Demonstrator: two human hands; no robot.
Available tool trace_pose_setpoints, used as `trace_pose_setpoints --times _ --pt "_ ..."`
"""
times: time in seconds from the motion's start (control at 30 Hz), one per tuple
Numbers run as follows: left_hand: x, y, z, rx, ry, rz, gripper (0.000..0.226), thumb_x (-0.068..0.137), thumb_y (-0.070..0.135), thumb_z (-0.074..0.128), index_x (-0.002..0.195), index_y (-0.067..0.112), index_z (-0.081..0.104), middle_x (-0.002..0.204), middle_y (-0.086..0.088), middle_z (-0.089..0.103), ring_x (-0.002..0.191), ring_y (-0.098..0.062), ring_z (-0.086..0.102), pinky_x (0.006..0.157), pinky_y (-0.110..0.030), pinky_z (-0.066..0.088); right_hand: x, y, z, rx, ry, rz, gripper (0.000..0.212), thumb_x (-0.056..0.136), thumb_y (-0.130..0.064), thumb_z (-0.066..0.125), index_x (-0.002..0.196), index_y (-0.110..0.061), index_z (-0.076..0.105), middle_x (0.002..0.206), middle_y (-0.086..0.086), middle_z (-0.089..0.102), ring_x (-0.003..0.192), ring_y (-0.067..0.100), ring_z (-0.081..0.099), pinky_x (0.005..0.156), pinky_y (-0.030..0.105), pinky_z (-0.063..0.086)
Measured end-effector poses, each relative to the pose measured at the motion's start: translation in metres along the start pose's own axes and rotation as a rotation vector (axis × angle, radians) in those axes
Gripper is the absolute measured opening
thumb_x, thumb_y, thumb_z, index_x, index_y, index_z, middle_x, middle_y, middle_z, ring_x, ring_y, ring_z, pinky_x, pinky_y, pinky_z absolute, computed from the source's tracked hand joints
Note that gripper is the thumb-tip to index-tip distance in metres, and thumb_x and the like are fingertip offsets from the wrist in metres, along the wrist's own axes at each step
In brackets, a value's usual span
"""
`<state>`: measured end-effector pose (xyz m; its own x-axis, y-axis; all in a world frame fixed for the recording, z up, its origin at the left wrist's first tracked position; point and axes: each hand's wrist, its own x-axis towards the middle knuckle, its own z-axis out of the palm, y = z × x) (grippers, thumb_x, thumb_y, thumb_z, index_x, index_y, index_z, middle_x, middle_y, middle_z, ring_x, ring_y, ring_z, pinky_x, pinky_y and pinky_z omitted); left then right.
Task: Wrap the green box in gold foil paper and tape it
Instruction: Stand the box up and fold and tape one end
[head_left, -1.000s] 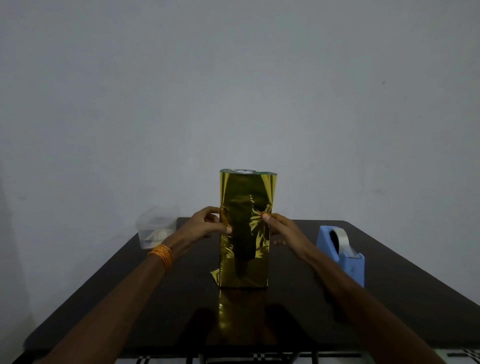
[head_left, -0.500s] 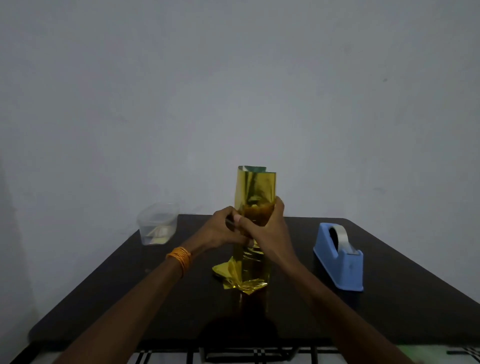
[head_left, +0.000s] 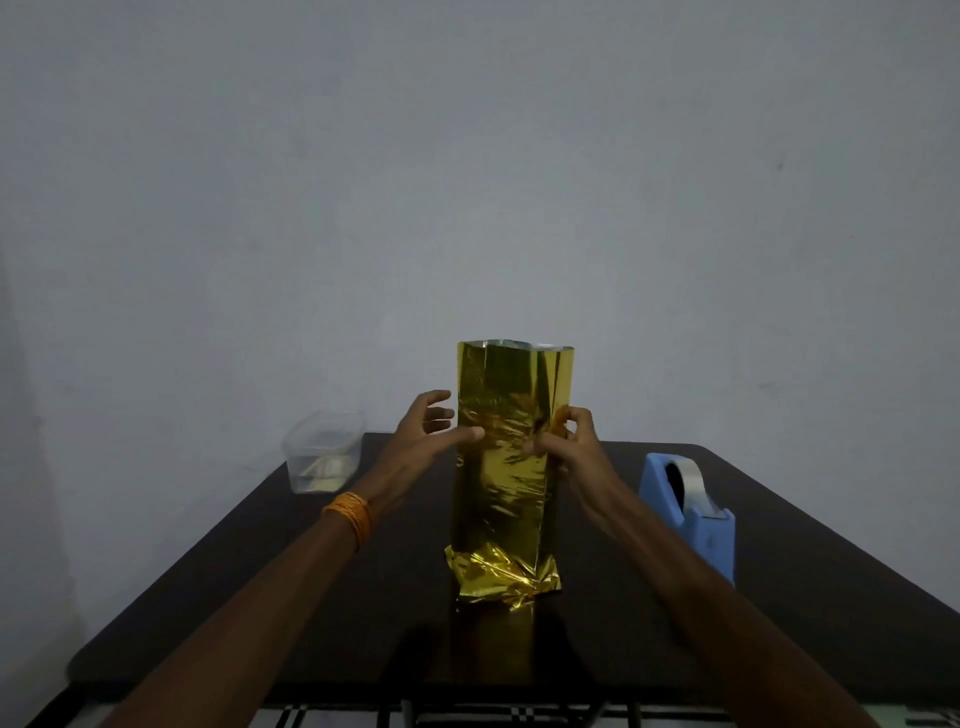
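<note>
A tall parcel sheathed in gold foil paper (head_left: 501, 467) is stood upright near the middle of a dark table (head_left: 291, 613), with two bare hands reached in from the near edge. The green box is fully covered by the wrap and cannot be made out. Only a silvery inner lining is shown at the open top of the foil tube. At the foot, the loose foil is bunched and crumpled against the tabletop, and a gold reflection is cast on the glossy surface toward the near edge. The left hand (head_left: 415, 441) is held wide, its fingers spread and clear of the wrap, while its thumb (head_left: 467, 434) is laid straight against the foil's left side. The foil's right side is gripped by the right hand (head_left: 574, 452), the sheet pinched between curled fingers and thumb in the parcel's upper half. An orange wristband (head_left: 349, 514) is worn on the left wrist. A blue tape dispenser (head_left: 696, 525), loaded with a pale roll, is set near the table's right edge, well apart from the parcel. A clear plastic container (head_left: 322, 452) is placed at the far left corner. A plain grey wall (head_left: 467, 156) is seen behind.
</note>
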<state>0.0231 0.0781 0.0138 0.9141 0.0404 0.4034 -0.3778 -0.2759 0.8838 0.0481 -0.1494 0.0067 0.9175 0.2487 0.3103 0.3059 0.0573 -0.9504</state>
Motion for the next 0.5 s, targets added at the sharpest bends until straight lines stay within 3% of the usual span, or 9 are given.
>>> trace_pose_setpoints --times 0.07,0.13,0.33,0.5 --pt "0.0 -0.003 0.004 -0.056 -0.08 -0.021 0.099 0.059 0.052 0.084 0.143 0.027 0.037 0.134 -0.001 0.054 0.123 -0.019 0.053 0.102 -0.037 0.047 0.004 0.002 -0.004 0.013 -0.061 0.004 0.084 0.053 -0.031 0.083 0.126 -0.024 0.042 0.117 0.015 0.06 0.107 0.031 0.061 0.079 0.039 0.05" --pt "0.0 -0.003 0.009 -0.082 -0.125 -0.029 0.104 0.055 0.051 0.085 0.143 0.026 0.036 0.132 0.001 0.055 0.12 -0.017 0.054 0.097 -0.031 0.05 0.007 0.002 -0.007 0.022 -0.103 0.008 0.08 0.057 -0.028 0.081 0.127 -0.022 0.043 0.115 0.016 0.062 0.109 0.033 0.062 0.086 0.042 0.051" --pt "-0.003 -0.003 0.019 -0.097 -0.035 -0.005 0.081 0.065 0.032 0.089 0.133 0.021 0.046 0.123 0.002 0.059 0.113 -0.015 0.058 0.085 -0.024 0.053 0.009 0.003 -0.013 -0.062 -0.08 -0.019 0.073 0.061 -0.037 0.08 0.129 -0.026 0.057 0.129 0.01 0.06 0.119 0.029 0.059 0.103 0.056 0.046" --pt "-0.01 0.005 0.025 -0.07 -0.002 0.006 0.078 0.071 0.025 0.085 0.135 0.019 0.04 0.113 0.012 0.054 0.112 -0.016 0.057 0.077 -0.016 0.049 0.006 0.001 -0.014 -0.09 -0.059 -0.032 0.083 0.064 -0.039 0.079 0.138 -0.024 0.047 0.132 0.005 0.058 0.121 0.025 0.057 0.102 0.047 0.046"
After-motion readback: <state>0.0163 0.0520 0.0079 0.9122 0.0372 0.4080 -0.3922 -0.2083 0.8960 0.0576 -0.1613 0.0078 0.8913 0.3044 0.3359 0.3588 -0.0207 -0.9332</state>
